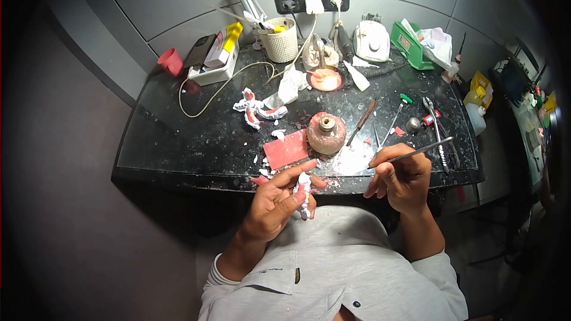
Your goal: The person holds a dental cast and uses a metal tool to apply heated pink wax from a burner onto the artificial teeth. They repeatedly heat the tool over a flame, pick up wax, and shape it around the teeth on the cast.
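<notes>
My left hand grips a small white plaster dental cast with red wax between thumb and fingers, just over the table's front edge. Pinched in my right hand is a slim metal wax-carving tool, its far end pointing up to the right. The other end of that tool is hidden by my fingers. A sheet of pink wax lies on the table beyond my left hand, beside a round spirit burner streaked with pink. More white cast pieces with red wax rest further back.
A wax knife, pliers and a small metal cup lie to the right on the black table. Behind stand a dish of pink wax, a woven basket, a white device and a green bin. A cable curves at left.
</notes>
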Action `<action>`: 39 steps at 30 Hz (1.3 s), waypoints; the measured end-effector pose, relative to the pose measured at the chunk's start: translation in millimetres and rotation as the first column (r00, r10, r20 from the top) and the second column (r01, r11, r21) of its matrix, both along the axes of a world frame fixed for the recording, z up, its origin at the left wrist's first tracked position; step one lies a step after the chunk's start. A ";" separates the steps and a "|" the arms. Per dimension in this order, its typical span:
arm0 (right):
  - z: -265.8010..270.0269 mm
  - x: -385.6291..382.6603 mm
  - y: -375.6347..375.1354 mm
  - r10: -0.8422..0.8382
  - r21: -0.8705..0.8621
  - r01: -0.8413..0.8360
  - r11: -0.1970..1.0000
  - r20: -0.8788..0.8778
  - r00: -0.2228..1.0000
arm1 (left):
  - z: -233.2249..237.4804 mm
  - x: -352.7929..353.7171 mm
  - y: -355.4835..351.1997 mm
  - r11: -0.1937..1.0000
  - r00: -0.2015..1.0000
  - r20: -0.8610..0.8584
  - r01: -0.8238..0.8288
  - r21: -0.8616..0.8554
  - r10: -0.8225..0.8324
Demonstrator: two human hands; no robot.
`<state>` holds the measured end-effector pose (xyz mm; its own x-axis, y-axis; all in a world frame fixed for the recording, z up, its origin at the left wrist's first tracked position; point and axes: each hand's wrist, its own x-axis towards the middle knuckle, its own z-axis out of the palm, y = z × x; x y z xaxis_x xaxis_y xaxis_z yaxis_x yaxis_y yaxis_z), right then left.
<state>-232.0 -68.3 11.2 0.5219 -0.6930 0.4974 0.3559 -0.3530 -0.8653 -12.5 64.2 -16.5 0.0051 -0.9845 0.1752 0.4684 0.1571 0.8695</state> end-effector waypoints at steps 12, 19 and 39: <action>1.4 12.2 19.6 -0.079 -0.258 0.059 0.964 -0.069 0.994 | -10.2 -15.5 0.7 0.899 0.888 0.207 -0.358 -0.251 0.411; 8.9 32.0 34.7 -0.121 -0.648 0.058 0.760 -0.053 0.991 | -11.7 -24.4 0.0 0.776 0.722 0.340 -0.430 -0.461 0.602; 1.5 37.7 35.2 -0.069 -0.617 -0.021 0.786 -0.120 0.990 | -16.4 -20.3 5.1 0.762 0.628 0.436 -0.491 -0.422 0.645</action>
